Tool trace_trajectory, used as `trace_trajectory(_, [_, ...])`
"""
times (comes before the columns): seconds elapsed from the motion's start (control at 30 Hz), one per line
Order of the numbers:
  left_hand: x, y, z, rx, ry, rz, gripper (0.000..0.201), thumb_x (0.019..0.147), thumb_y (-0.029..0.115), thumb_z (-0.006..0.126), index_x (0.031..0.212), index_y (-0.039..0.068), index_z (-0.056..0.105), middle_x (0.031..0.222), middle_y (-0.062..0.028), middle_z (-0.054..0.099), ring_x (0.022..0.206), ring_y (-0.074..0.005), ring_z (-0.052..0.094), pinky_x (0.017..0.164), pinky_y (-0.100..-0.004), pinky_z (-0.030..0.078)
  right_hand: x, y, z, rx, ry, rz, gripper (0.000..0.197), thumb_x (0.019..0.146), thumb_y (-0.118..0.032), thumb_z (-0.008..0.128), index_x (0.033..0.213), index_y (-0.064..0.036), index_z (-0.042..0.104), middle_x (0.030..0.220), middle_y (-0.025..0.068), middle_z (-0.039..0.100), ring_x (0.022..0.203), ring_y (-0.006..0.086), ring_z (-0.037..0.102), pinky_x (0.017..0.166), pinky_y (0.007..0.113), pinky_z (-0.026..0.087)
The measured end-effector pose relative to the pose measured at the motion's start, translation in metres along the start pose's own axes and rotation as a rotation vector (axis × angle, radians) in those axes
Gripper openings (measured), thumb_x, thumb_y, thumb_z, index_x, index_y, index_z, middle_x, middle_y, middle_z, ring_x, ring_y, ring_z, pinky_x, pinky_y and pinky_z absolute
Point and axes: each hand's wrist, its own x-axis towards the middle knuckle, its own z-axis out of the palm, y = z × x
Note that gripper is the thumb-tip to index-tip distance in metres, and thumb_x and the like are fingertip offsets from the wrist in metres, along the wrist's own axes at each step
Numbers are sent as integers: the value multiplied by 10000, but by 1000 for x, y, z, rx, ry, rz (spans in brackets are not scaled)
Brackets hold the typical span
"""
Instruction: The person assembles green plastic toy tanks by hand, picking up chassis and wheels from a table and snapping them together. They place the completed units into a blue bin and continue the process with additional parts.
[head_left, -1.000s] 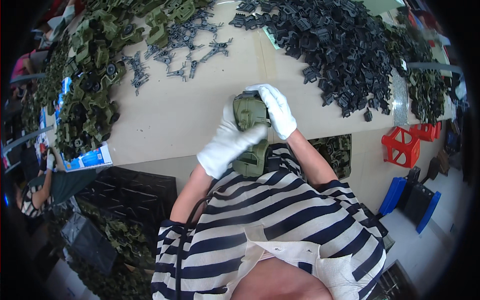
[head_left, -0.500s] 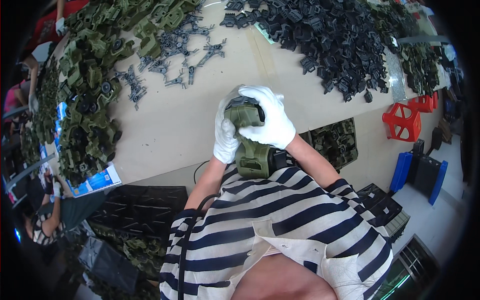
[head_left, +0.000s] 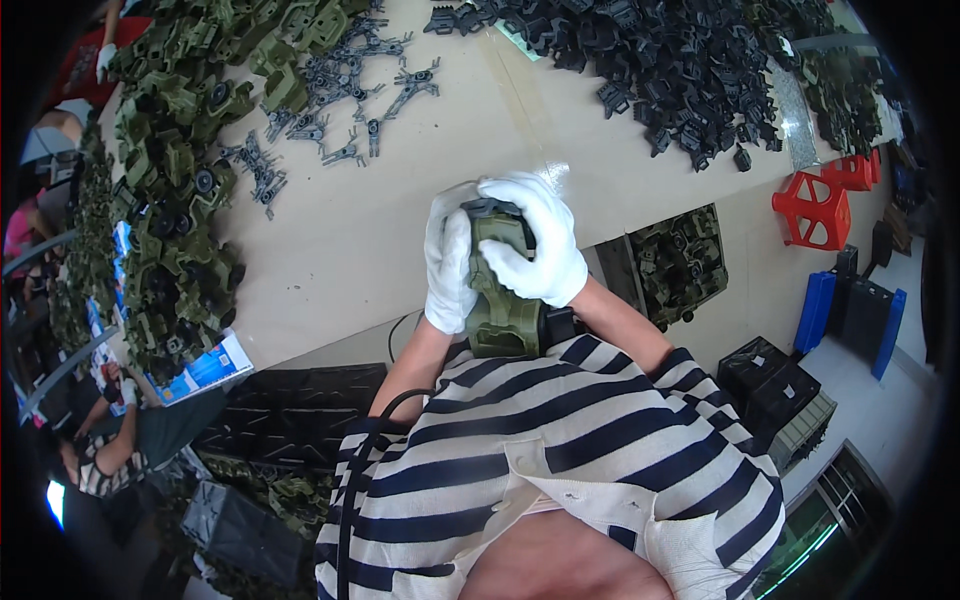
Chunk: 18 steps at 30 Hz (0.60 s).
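Observation:
Between my two white-gloved hands is an olive-green toy vehicle body [head_left: 505, 322], its near end close to my striped shirt. My left hand [head_left: 449, 262] wraps its left side, fingers curled over the far end. From the right, my right hand [head_left: 542, 238] grips it with the thumb lying across the top and the fingers round the far end. A dark grey piece [head_left: 488, 207] shows at that far end, partly under the fingers. A black wheel-like part [head_left: 556, 325] sits at the body's near right side.
Grey chassis-like pieces [head_left: 340, 85] lie beyond my hands on the table [head_left: 340, 215]. Green vehicle bodies [head_left: 185, 240] are heaped at left, black parts [head_left: 650, 70] at far right. Below the table edge stands a crate of green parts [head_left: 680, 265]. Red stools [head_left: 812, 212] are at right; a co-worker [head_left: 110, 445] is at left.
The view has shifted slightly. My left fingers now lie flatter along the vehicle body's side, and my right hand has turned a little, covering more of the dark grey piece.

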Motion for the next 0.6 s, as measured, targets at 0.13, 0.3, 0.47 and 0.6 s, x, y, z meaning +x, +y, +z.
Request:
trace_trajectory(0.13, [0, -14, -4, 74, 40, 249, 519, 1049, 415, 389, 1306, -16, 522, 1302, -161, 582, 1223, -266, 542, 1059, -385, 410, 10, -8, 6, -12, -22, -8, 486, 703, -113, 738, 1162, -41, 592, 1079, 164, 649, 977, 386, 607, 838, 435, 503])
trace_trajectory(0.3, [-2, -3, -2, 108, 18, 181, 496, 1039, 366, 377, 1107, -55, 631, 1180, -205, 640, 1143, -309, 602, 1018, -400, 428, -5, -5, 6, 4, 33, -11, 445, 693, -94, 727, 1111, -22, 595, 1015, 170, 649, 902, 375, 608, 806, 439, 501])
trace_trajectory(0.47, [-1, -8, -7, 165, -90, 168, 538, 1036, 443, 385, 1203, -28, 584, 1253, -179, 599, 1211, -277, 557, 1062, -386, 399, -17, -1, 7, -1, 87, 28, 428, 694, -46, 696, 1109, -9, 595, 1026, 177, 655, 923, 363, 620, 815, 431, 502])
trace_trajectory(0.6, [-5, 4, -3, -278, -209, -33, 898, 890, 729, 501, 1436, 23, 406, 1426, -132, 474, 1358, -252, 419, 1156, -383, 303, 12, -4, -10, 172, 113, -114, 417, 745, -117, 669, 1140, -7, 594, 1095, 198, 656, 1013, 389, 622, 898, 438, 496])
